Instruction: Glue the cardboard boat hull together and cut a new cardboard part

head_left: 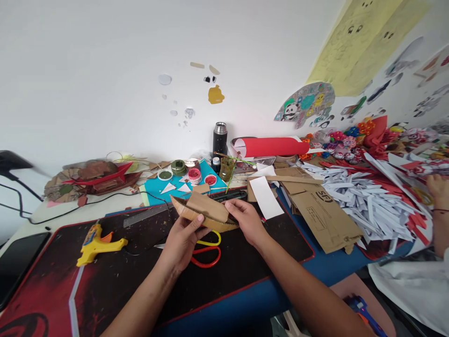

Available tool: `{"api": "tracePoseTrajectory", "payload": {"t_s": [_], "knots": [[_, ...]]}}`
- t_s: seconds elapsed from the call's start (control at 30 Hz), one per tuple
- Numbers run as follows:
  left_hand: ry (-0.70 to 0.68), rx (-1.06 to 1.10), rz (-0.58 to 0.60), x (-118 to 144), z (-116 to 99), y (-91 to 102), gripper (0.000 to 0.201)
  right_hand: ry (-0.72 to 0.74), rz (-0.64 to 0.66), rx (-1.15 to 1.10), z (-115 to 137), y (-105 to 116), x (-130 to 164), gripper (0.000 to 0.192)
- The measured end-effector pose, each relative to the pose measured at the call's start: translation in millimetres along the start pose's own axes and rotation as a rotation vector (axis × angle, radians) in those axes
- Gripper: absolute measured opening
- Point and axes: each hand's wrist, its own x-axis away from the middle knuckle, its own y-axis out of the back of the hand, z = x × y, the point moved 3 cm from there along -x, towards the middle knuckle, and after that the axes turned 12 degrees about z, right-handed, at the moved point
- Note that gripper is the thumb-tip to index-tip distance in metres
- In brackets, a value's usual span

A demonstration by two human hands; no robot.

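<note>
Both our forearms reach forward; left hand (180, 241) and right hand (245, 220) each clamp the cardboard boat (203, 213) above the scissors (206, 250), dark mat (105, 281) open leftward.

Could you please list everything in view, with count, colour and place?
cardboard boat: one, brown, held over the mat
mat: one, black and red, on the desk
glue gun: one, yellow, on the mat at left
scissors: one, red and yellow handles, under the hands
ruler: one, grey, behind the boat
paint pots: several, green and red, on blue sheet
flask: one, black, by the wall
red roll: one, right of the flask
cardboard sheets: several, brown, at right
paper strips: many, white, far right
phone: one, black, far left
left hand: grips the boat's near side
right hand: grips the boat's right end
</note>
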Motion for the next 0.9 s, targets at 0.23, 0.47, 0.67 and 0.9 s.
{"api": "tracePoseTrajectory", "payload": {"t_s": [0.23,0.47,0.67,0.9], "knots": [[-0.004,0.007,0.003,-1,1,1.0,0.061,0.033,-0.001,0.044,-2,-2,1,0.035],[-0.012,-0.009,0.008,-1,0,1.1,0.06,0.019,0.007,0.027,-4,-2,1,0.037],[-0.034,-0.054,0.034,0,0,4.3,0.063,0.046,0.006,0.064,7,0,2,0.042],[-0.027,-0.092,0.072,3,0,-1.1,0.068,0.091,0.083,0.161,16,-9,0,0.034]]}}
